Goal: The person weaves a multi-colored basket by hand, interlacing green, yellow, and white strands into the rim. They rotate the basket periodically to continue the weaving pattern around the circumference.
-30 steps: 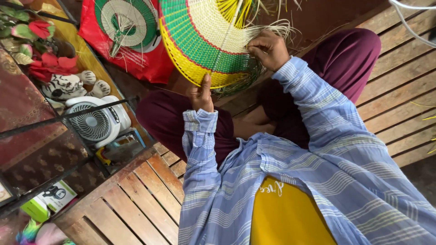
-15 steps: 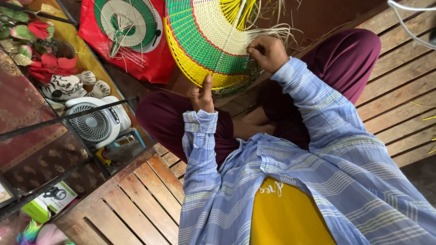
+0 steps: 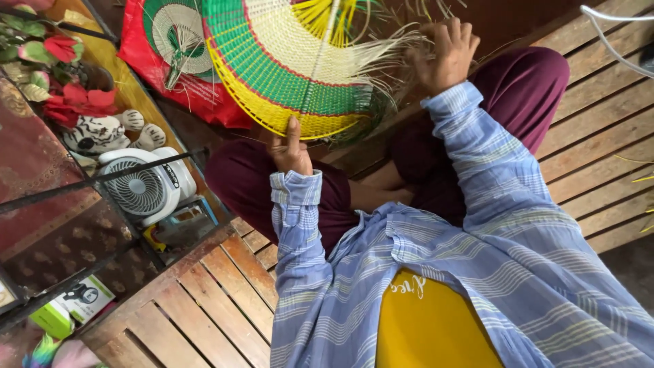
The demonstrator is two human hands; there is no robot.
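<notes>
A round woven fan [image 3: 293, 65] in green, yellow, red and cream stands tilted above my lap, with loose pale strips sticking out at its right side. My left hand [image 3: 287, 146] grips the fan's yellow lower rim, thumb pressed up on the weave. My right hand [image 3: 446, 51] is closed among the loose strips at the fan's right edge, holding some of them. I sit cross-legged in maroon trousers and a blue striped shirt.
A finished woven fan [image 3: 178, 31] lies on a red sack [image 3: 146, 61] behind. At the left stand a small white electric fan [image 3: 143, 187], a striped plush toy [image 3: 102, 131], red artificial flowers [image 3: 65, 51] and a dark metal rack [image 3: 68, 225]. Wooden slats [image 3: 599, 116] form the floor.
The view has shifted, so the fan and hands appear lower and closer. My right hand has moved outward along the loose strips, away from the woven edge. My left hand keeps its grip.
</notes>
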